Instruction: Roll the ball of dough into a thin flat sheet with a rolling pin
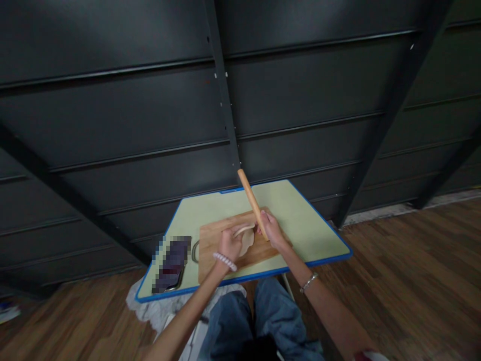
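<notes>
My left hand (230, 244) is closed on the edge of a thin, pale sheet that looks like dough (247, 241), lifting part of it above a wooden cutting board (210, 250). In my right hand (272, 229) is a wooden rolling pin (249, 194), gripped near its lower end. The pin slants up and away to the left, its far end reaching past the board. My right fingertips are close to the sheet's right edge; whether they touch it I cannot tell.
The board lies on a small pale green table (319, 235) with a blue rim. A phone (173, 265), partly blurred out, rests at the table's left. A metal handle (195, 251) sticks out from the board's left side. A dark panelled wall (300, 90) rises behind the table.
</notes>
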The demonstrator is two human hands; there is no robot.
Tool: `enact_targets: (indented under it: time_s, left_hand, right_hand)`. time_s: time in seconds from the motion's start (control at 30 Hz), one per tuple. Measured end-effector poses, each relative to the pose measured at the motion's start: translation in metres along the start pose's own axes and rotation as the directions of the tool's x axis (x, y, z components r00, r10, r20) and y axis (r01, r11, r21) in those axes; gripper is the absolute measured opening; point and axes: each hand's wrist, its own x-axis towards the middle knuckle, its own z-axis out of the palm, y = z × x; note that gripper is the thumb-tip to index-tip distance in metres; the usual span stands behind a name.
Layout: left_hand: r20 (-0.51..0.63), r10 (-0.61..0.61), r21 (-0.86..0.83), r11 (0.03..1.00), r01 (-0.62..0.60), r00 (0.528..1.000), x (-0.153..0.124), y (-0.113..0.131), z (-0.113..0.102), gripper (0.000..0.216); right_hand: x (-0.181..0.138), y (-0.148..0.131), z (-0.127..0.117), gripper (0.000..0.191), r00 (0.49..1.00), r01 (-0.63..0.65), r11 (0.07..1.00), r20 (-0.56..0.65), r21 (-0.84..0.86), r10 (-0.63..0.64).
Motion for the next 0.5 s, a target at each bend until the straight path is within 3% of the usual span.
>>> enact_targets:
  time_s: [0.1, 0.27, 0.33, 0.4, 0.5]
  left_hand:
    - [-0.062, -0.038, -0.054, 0.998, 0.035, 0.997, 0.001, 0.011, -0.013, 0.024]
    - [-0.055, -0.233, -0.347, 0.916, 0.200, 0.971, 0.010, 0.032, -0.049, 0.037]
    - [-0.156, -0.243, -0.415, 0.896, 0.160, 0.957, 0.020, 0.043, -0.068, 0.046]
    - [-0.305, -0.203, -0.372, 0.925, 0.079, 0.930, 0.030, 0.052, -0.087, 0.048]
    - [-0.441, -0.019, -0.050, 0.999, -0.003, 0.897, 0.043, 0.056, -0.100, 0.030]
  right_hand:
    - [0.001, 0.001, -0.001, 0.046, 0.998, -0.028, 0.999, -0.054, 0.046, 0.030]
    - [0.002, 0.000, -0.001, 0.045, 0.996, -0.037, 0.996, -0.081, 0.075, 0.043]
    - [0.001, 0.000, -0.001, 0.047, 0.997, -0.039, 0.997, -0.070, 0.066, 0.044]
    - [0.001, -0.001, -0.001, 0.049, 0.997, -0.043, 0.997, -0.053, 0.067, 0.047]
    - [0.000, 0.000, -0.002, 0.051, 0.998, -0.048, 0.996, -0.044, 0.080, 0.051]
